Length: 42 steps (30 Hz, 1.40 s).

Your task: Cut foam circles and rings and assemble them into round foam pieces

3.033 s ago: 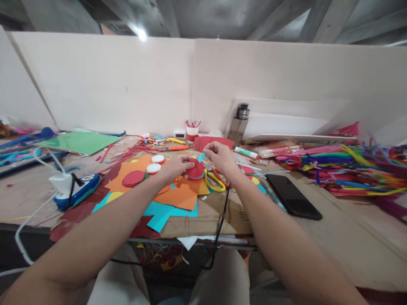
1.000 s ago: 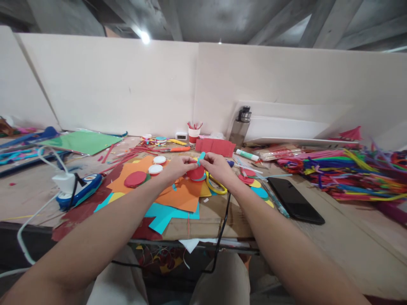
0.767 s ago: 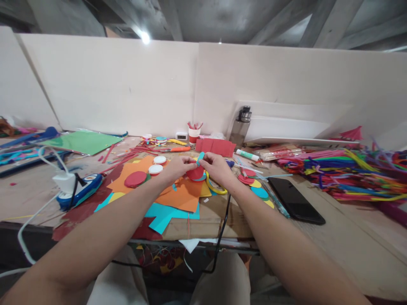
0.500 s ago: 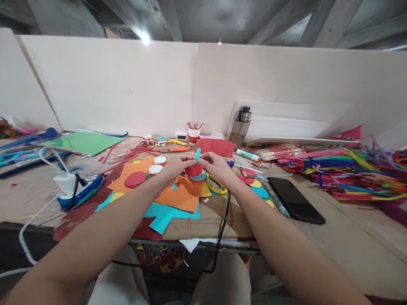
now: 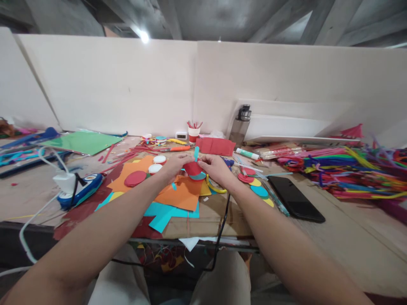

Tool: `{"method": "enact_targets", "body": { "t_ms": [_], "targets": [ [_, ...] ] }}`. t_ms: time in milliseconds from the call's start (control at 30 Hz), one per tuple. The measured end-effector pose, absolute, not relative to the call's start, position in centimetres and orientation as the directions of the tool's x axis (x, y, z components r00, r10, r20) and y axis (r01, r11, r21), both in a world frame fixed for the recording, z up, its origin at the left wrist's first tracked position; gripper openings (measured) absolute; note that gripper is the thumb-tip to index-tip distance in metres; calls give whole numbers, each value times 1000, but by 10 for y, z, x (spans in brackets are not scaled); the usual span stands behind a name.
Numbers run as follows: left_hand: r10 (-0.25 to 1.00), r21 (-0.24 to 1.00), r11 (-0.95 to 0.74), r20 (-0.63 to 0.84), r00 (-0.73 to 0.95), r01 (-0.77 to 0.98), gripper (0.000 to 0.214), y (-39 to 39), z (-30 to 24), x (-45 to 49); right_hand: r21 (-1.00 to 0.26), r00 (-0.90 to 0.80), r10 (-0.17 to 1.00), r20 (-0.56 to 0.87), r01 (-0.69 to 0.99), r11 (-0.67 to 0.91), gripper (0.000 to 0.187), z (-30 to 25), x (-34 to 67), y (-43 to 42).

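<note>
Both hands meet above the paper pile at the middle of the table. My left hand (image 5: pixel 176 166) is closed on the left edge of a red paper piece (image 5: pixel 192 170), whose exact shape is partly covered by the fingers. From the other side my right hand (image 5: pixel 216 168) pinches the same piece near its top. A narrow light-blue paper strip (image 5: pixel 196 152) sticks up between the fingertips. Just below the red piece shows a blue paper disc (image 5: pixel 197 176). Orange paper (image 5: pixel 181 197) lies under the hands, and yellow-handled scissors (image 5: pixel 213 187) are partly hidden behind my right hand.
To the left lie red discs (image 5: pixel 135 178), white-topped small drums (image 5: pixel 155 169) and a blue power strip (image 5: pixel 81 192). On the right are coloured discs (image 5: pixel 259 191), a black phone (image 5: pixel 295 199), a glue stick (image 5: pixel 247 153) and pipe cleaners (image 5: pixel 343 173). A bottle (image 5: pixel 239 129) stands behind.
The red piece has turned and tilted slightly, showing more of its face. The blue strip stands straighter, and my right fingers have shifted slightly lower.
</note>
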<state>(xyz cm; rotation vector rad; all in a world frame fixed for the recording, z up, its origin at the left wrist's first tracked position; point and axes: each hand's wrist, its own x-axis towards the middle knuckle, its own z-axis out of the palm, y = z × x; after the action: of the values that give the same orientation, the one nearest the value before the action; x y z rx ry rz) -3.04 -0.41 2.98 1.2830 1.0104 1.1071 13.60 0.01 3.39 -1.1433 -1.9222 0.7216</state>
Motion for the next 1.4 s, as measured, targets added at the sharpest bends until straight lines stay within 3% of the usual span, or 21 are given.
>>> {"method": "enact_targets", "body": {
  "t_ms": [167, 400, 600, 700, 800, 900, 967, 1067, 1167, 1300, 1400],
  "targets": [
    [978, 999, -51, 49, 203, 4, 31, 0, 25, -32, -804, -309, 896, 318, 413, 428, 22, 32, 133, 1],
    [960, 985, 31, 18, 280, -171, 34, 0, 37, -39, -927, -176, 959, 221, 266, 263, 13, 32, 135, 4],
    [992, 987, -99, 89, -88, -126, 13, 17, 44, -66, -968, -59, 987, 152, 192, 161, 14, 34, 144, 9],
    [968, 983, -182, 181, -171, 13, 20, 23, 45, -79, -973, -48, 989, 142, 176, 148, 15, 34, 146, 11],
    [951, 925, -210, 268, -155, 316, 30, 25, 46, -85, -972, -40, 988, 149, 180, 154, 14, 34, 146, 11],
    [941, 691, -187, 329, -74, 698, 29, 24, 42, -83, -968, -41, 987, 158, 193, 163, 13, 33, 145, 10],
    [945, 496, -179, 326, 8, 849, 22, 23, 36, -78, -964, -45, 985, 164, 206, 170, 12, 32, 145, 10],
    [966, 331, -150, 249, 67, 932, 26, 24, 27, -70, -957, -49, 984, 173, 229, 180, 12, 31, 144, 9],
    [976, 284, -132, 203, 75, 950, 31, 26, 21, -64, -949, -51, 982, 179, 253, 186, 14, 30, 142, 8],
    [974, 314, -124, 222, 54, 941, 32, 30, 22, -64, -940, -51, 979, 200, 271, 206, 15, 31, 140, 7],
    [963, 446, -127, 269, 2, 886, 29, 30, 26, -68, -935, -30, 974, 226, 274, 226, 15, 30, 139, 7]
  ]
}}
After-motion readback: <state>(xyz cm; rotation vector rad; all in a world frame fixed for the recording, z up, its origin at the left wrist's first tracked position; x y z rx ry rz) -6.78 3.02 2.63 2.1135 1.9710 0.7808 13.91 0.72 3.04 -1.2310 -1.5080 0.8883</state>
